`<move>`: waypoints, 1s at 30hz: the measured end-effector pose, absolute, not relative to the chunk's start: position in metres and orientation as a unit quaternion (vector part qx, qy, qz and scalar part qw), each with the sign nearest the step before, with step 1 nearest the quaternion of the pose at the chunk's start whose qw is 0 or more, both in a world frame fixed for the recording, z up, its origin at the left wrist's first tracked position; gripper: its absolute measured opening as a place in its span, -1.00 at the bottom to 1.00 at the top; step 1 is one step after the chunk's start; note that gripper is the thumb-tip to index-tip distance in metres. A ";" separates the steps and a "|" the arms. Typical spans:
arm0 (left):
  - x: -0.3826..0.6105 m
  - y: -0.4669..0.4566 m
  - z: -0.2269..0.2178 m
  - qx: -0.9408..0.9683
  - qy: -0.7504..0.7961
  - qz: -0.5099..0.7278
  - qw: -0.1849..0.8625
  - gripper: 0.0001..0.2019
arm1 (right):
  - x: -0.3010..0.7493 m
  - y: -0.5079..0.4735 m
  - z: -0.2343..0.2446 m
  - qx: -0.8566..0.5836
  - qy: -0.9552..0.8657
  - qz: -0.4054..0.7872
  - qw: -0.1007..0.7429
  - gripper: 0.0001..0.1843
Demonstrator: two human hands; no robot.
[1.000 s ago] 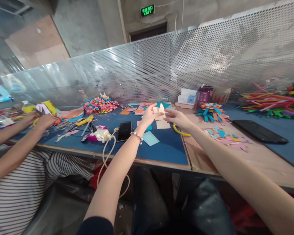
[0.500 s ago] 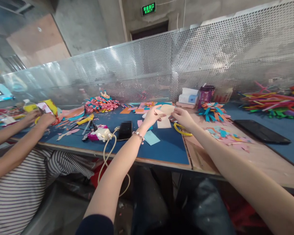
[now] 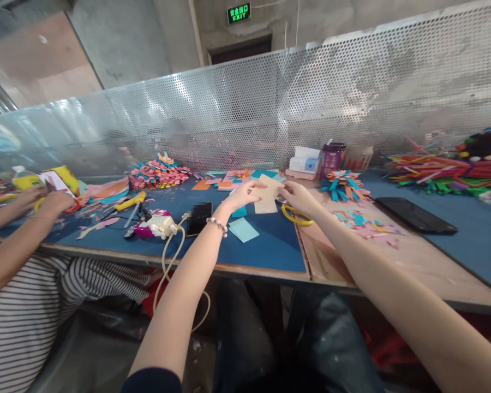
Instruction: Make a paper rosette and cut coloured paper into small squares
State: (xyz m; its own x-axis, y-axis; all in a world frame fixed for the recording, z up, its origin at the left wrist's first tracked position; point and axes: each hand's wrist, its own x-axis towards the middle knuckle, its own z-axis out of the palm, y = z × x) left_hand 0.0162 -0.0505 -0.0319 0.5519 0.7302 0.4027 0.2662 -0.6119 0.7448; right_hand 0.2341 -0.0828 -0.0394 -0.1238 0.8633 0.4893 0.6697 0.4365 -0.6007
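Over the blue table mat, my left hand (image 3: pixel 244 196) has its fingers closed at the left edge of a cream paper sheet (image 3: pixel 267 197). At the opposite edge, my right hand (image 3: pixel 298 197) pinches the paper between thumb and fingers. Whether this is one sheet or two overlapping ones, I cannot tell. Light blue paper squares (image 3: pixel 244 230) lie below my left hand, with a darker teal piece partly under the wrist. Yellow-handled scissors (image 3: pixel 298 216) rest just below my right hand, their blades hidden.
A phone (image 3: pixel 199 218) and a power strip (image 3: pixel 157 225) with a looping cable lie left. To the right are a paper-strip pompom (image 3: pixel 343 186), paper scraps (image 3: pixel 370 225) and a black tablet-like slab (image 3: pixel 416 215). A perforated metal screen (image 3: pixel 237 114) stands behind. A co-worker's hands (image 3: pixel 51 199) hold a phone far left.
The view has swung slightly right, so everything sits further left. The cream paper between my hands has come down and now shows as a flatter, fuller sheet.
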 end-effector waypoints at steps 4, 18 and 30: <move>0.012 -0.048 -0.032 0.806 0.342 0.371 0.309 -0.55 | 0.253 -0.083 -0.042 -0.667 -0.696 -0.098 0.248 -0.51; 0.002 -0.036 -0.031 0.712 0.392 0.485 0.322 -0.51 | 0.246 -0.081 -0.055 -0.667 -0.730 0.020 0.145 -0.67; -0.012 -0.021 -0.033 0.667 0.378 0.570 0.295 -0.54 | 0.256 -0.079 -0.040 -0.564 -0.578 0.352 0.473 -0.86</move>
